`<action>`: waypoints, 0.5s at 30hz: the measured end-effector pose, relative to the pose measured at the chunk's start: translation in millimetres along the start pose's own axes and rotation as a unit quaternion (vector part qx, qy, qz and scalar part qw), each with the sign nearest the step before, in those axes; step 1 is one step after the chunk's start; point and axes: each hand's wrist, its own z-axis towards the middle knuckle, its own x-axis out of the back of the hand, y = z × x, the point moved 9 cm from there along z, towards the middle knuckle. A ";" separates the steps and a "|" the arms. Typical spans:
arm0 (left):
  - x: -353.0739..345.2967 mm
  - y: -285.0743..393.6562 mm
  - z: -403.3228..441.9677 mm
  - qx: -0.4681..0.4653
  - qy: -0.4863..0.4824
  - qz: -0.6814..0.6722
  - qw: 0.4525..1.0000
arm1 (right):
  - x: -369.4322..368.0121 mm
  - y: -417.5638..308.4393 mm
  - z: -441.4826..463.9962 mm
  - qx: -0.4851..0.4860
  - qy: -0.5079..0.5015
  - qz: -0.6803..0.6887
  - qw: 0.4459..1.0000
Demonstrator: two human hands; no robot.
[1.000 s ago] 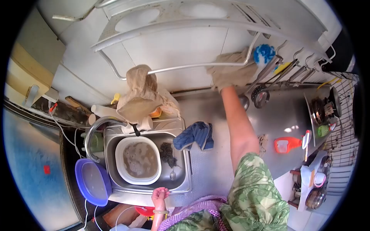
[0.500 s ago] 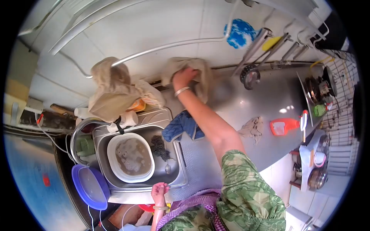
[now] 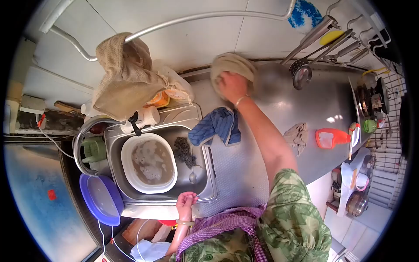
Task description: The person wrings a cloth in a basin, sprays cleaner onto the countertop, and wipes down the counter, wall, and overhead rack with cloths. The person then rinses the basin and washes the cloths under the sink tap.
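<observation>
We get pretty bright, fairly even light over the sink (image 3: 212,174), plus hard white glare spots on the steel counter (image 3: 323,94) well off to its right. Up and right of the sink, we see the right hand (image 3: 234,86) and beige cloth (image 3: 235,63) smeared by motion blur. Fisheye bends the rail (image 3: 192,16) above the sink, and our corners go black.
</observation>
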 end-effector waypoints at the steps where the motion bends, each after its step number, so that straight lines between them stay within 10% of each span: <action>1: 3.9 -6.0 0.4 0.005 0.003 0.003 1.000 | -19.2 -11.5 -1.1 0.018 -0.054 0.003 0.998; 8: -16.3 11.4 -0.4 -0.070 0.006 0.079 0.994 | -60.3 -84.4 -1.8 0.288 0.069 -0.051 0.954; 15: -42.0 48.1 10.7 -0.134 -0.038 0.143 0.980 | -40.2 101.5 -8.3 -0.054 -0.031 -0.107 0.992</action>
